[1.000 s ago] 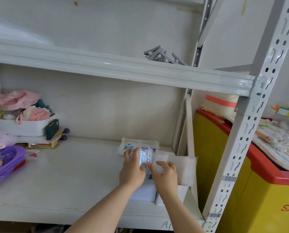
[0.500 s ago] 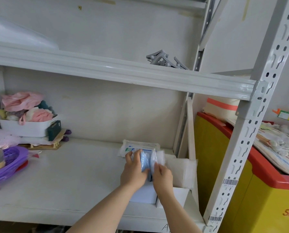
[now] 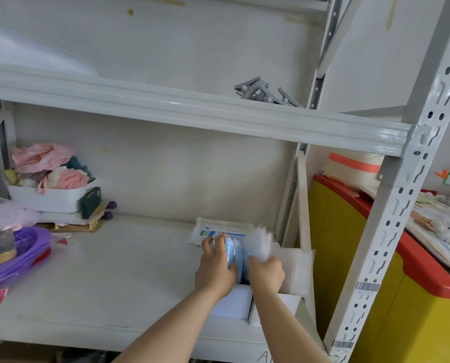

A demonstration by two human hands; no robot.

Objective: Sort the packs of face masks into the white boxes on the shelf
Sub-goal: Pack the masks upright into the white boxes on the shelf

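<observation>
Gripping a blue plastic-wrapped pack of face masks [image 3: 231,254], the left hand [image 3: 216,268] has its fingers curled round it above the white cardboard box [image 3: 234,305], whose inside is mostly hidden. The right hand [image 3: 267,269] pinches a blurry white pack [image 3: 258,243] just beside it.

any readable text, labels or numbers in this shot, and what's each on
"SA", cut off at the frame edge: yellow chest.
Barcode stickers on the shelf post: digits too small.
Flat mask pack: print blurred.
Dark green box: lettering unreadable.
Handwriting on the shelf edge: cut off.
</observation>
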